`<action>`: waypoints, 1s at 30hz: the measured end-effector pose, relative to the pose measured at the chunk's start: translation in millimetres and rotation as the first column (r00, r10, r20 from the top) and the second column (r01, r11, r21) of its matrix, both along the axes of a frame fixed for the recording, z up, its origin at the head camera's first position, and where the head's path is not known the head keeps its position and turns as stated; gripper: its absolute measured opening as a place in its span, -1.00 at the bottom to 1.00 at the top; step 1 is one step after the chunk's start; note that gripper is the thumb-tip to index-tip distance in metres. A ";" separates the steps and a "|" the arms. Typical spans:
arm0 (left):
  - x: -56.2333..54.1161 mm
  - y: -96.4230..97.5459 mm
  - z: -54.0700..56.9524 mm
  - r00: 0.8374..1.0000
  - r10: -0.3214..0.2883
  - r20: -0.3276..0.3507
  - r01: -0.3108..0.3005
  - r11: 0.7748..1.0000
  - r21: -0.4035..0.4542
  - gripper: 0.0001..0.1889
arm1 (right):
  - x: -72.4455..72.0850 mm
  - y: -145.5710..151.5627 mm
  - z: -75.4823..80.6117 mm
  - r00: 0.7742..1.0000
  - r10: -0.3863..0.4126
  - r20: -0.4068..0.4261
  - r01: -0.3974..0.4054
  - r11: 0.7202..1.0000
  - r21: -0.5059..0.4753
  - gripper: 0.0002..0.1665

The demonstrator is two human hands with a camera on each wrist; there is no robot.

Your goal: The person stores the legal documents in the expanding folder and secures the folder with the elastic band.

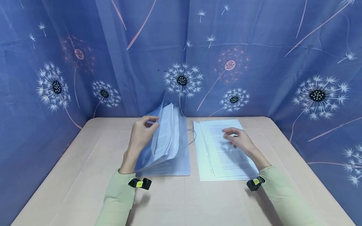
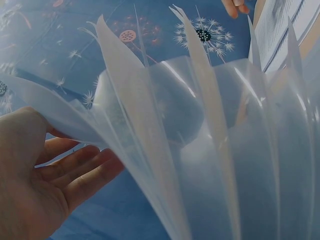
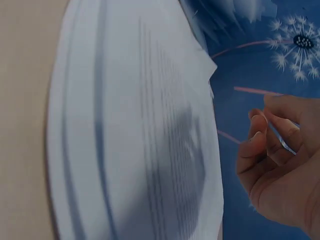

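Nearest, along the bottom of the frame, pale green sleeves (image 1: pixel 117 197) reach in from both sides, a black strapped device (image 1: pixel 254 185) at each wrist. Under them lies a beige tabletop (image 1: pixel 175 204).

Left of centre, the left hand (image 1: pixel 142 131) pinches the edge of a clear plastic leaf (image 2: pixel 60 105) between thumb and fingers. The leaf belongs to a translucent blue folder (image 1: pixel 181 166), which lies on the table at centre-left with its pockets fanned upward and printed pages (image 1: pixel 164 135) inside.

Right of centre, the right hand (image 1: pixel 238 139) hovers, fingers loosely bent and gripping nothing (its shadow falls across the print), above two overlapping loose sheets (image 1: pixel 226 150). A thin, looped cord (image 1: pixel 195 137) shows between folder and sheets.

Farthest, a blue curtain (image 1: pixel 152 62) with white and pink dandelions fills the upper frame behind the table.
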State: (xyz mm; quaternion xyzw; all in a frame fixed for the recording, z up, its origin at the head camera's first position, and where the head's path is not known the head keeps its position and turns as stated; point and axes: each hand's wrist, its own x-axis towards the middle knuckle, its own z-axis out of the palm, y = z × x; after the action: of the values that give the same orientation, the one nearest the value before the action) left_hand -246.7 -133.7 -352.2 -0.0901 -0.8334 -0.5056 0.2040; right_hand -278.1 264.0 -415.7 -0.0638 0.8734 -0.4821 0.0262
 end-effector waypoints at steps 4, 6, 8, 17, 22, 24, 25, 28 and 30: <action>-0.3 0.0 -0.4 1.000 -0.001 0.003 0.002 1.000 -0.007 -0.70 | 3.1 11.1 -2.8 1.000 -0.010 -0.018 0.011 0.999 0.032 -0.52; 0.0 0.1 0.5 1.000 -0.002 -0.002 0.002 1.000 -0.006 -0.71 | 5.7 15.1 -2.3 1.000 -0.014 -0.020 0.014 0.999 0.032 -0.51; 0.0 0.0 0.9 1.000 -0.003 -0.007 0.002 1.000 -0.008 -0.71 | 8.0 18.5 -1.4 1.000 -0.015 -0.023 0.016 1.000 0.027 -0.50; -0.4 -0.4 -0.4 1.000 -0.003 0.003 0.003 1.000 -0.007 -0.70 | 12.6 37.1 -4.4 0.999 -0.042 -0.034 0.045 0.994 0.095 -0.49; -0.6 -0.4 -0.8 1.000 0.005 0.002 -0.005 1.000 -0.011 -0.70 | 15.4 49.2 -6.6 0.997 -0.054 -0.051 0.059 0.991 0.122 -0.50; -0.4 -0.6 -0.8 1.000 0.009 0.001 -0.009 1.000 -0.012 -0.70 | 16.7 53.4 -7.2 0.997 -0.056 -0.056 0.063 0.990 0.128 -0.50; -0.4 -0.6 -0.9 1.000 0.010 0.000 -0.010 1.000 -0.012 -0.70 | 17.6 55.1 -7.4 0.997 -0.055 -0.055 0.061 0.990 0.131 -0.50; -0.7 -0.4 -0.7 1.000 0.013 -0.002 -0.013 1.000 -0.013 -0.71 | 19.9 60.7 -8.8 0.997 -0.056 -0.055 0.063 0.989 0.133 -0.50; -1.1 -0.3 -0.6 1.000 0.014 -0.005 -0.014 1.000 -0.015 -0.71 | 21.4 64.3 -9.7 0.997 -0.050 -0.059 0.058 0.988 0.144 -0.50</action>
State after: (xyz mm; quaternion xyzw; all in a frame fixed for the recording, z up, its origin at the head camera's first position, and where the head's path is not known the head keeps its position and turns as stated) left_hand -247.8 -134.0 -352.8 -0.0870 -0.8373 -0.4977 0.2089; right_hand -256.7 328.3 -425.4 -0.0516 0.9082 -0.4154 -0.0065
